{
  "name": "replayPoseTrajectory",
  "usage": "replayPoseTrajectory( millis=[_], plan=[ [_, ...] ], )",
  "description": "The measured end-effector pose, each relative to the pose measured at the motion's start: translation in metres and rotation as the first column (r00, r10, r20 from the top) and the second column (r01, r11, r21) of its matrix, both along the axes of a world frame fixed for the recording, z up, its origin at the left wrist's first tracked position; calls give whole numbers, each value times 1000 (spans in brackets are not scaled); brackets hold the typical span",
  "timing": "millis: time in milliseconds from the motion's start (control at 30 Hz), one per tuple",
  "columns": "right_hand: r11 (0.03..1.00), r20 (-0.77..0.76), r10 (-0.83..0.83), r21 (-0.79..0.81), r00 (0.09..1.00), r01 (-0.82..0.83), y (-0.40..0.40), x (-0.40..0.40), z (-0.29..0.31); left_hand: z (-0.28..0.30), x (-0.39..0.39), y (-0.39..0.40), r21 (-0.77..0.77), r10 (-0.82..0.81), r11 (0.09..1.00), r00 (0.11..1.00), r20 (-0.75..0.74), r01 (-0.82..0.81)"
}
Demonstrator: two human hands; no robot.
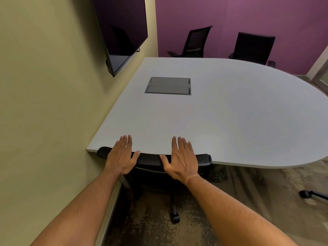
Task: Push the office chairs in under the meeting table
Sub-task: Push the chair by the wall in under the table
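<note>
Mesh chair back (150,158) tucked against near bench (221,121) edge, seat under it. Left hand (122,157) and right hand (181,160) spread flat, palms down, over top rail, fingers (179,142) reaching onto bench top, gripping nothing. Two more chairs (252,47) beyond far edge, by purple wall.

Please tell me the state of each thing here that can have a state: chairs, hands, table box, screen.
Near chair: pushed in, backrest at the table edge.
Two far chairs: at the far edge.
Left hand: open, flat on the backrest.
Right hand: open, flat on the backrest.
Table box: lids closed.
Wall screen: dark.
</note>
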State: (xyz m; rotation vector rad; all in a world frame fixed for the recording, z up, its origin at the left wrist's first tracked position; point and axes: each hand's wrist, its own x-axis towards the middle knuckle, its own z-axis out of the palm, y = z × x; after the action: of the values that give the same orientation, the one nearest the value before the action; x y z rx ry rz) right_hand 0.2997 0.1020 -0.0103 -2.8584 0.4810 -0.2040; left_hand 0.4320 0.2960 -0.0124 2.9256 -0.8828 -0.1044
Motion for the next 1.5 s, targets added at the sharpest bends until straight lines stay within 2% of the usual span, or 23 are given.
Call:
replayPoseTrajectory(
  millis=[267, 567, 800, 1200, 1500],
  plan=[
    [1000, 68, -21, 21, 997, 20, -25, -15, 18, 24, -25, -49, -70, -122, 989, 988, 98, 130],
    [959, 80, -280, -8, 957, 282, -109, -88, 44, 42, -59, -146, -96, -329, 934, 933, 145, 345],
    [858, 139, -498, -65, 856, 510, -205, -161, 61, 65, -113, -275, -104, -514, 838, 838, 185, 536],
    [709, 199, -670, -117, 715, 696, -383, -297, 78, 87, -231, -511, -135, -682, 676, 685, 255, 724],
    [513, 202, -830, -91, 520, 854, -495, -401, 67, 78, -321, -654, -122, -829, 505, 519, 206, 855]
  ],
)
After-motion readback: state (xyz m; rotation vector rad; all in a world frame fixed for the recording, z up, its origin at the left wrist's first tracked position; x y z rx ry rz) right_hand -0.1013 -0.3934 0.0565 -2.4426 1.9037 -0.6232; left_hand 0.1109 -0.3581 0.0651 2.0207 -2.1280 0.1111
